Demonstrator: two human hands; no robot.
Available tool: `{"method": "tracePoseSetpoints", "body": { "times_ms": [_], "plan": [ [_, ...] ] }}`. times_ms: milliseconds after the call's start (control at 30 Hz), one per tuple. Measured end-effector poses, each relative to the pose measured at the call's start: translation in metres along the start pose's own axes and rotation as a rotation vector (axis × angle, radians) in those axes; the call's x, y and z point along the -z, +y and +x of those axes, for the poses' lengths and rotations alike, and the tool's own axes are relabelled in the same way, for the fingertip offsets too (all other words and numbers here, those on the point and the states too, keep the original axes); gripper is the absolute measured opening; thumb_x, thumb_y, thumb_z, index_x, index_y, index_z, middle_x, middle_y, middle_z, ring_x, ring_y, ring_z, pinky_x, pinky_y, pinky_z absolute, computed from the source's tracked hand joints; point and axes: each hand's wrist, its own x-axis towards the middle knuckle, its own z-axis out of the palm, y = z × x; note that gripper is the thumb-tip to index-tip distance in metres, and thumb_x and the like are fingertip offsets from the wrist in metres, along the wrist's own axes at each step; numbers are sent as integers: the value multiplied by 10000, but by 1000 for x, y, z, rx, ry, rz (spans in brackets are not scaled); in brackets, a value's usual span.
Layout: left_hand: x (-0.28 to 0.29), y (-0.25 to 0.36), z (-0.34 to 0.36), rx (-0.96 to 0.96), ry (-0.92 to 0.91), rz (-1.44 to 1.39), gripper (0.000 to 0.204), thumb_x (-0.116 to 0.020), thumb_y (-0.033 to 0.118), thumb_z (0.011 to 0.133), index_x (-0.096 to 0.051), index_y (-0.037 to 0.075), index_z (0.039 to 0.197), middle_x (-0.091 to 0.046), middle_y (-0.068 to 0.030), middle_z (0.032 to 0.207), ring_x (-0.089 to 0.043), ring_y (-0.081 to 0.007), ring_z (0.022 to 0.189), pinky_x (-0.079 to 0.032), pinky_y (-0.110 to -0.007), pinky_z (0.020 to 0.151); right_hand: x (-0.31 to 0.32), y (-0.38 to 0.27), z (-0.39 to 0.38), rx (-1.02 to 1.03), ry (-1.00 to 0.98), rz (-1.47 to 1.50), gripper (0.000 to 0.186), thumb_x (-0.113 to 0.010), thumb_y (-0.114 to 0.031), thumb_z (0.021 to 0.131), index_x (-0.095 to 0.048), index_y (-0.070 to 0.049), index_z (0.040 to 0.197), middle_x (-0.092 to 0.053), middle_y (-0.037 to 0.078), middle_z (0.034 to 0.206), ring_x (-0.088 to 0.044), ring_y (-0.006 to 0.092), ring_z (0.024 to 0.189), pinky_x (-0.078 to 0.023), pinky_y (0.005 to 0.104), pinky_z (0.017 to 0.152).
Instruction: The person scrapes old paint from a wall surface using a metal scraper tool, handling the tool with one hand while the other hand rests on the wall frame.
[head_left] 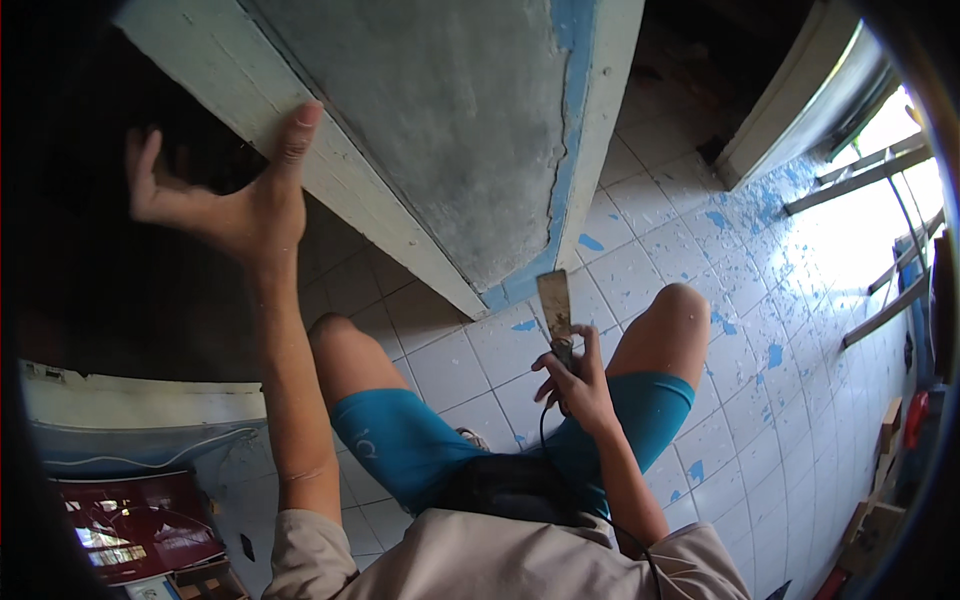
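My left hand (235,205) is raised at the upper left with its fingers spread. Its thumb lies over the whitish wooden frame (335,170) along the wall's edge; whether it presses on it I cannot tell. In my right hand (580,385) is a putty knife (555,305), gripped by its dark handle, its worn, stained blade pointing up and away from me. The blade tip is close to the foot of the grey wall (430,110). Blue paint (570,130) with a ragged edge runs down that wall's right side.
Blue paint flakes (590,242) lie scattered over the white tiled floor (640,240). A ladder-like wooden frame (870,180) stands at the right in bright light. Dark openings flank the wall. A glossy dark red object (150,525) sits at the lower left.
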Motion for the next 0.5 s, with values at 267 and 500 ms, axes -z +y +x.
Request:
{"method": "tracePoseSetpoints", "body": {
  "times_ms": [267,500],
  "plan": [
    [-27,8,-33,565,52,-346,971,-832,527,916,-199,5,1435,-364,-246,1377,-471,-350,1341,-489,-459,1156,-73,-8,58,419,359,-146,532,-573,-145,1102,-426,-88,1609,-714,186,1049,-726,262,960,-547,356,914],
    [-35,24,-40,638,73,-328,966,-695,665,966,-207,0,1467,-349,-241,1394,-462,-351,1380,-492,-444,1143,-83,5,90,613,319,-145,612,-587,-66,1069,-381,-38,1645,-695,275,1195,-713,344,1023,-537,370,935]
  ]
}}
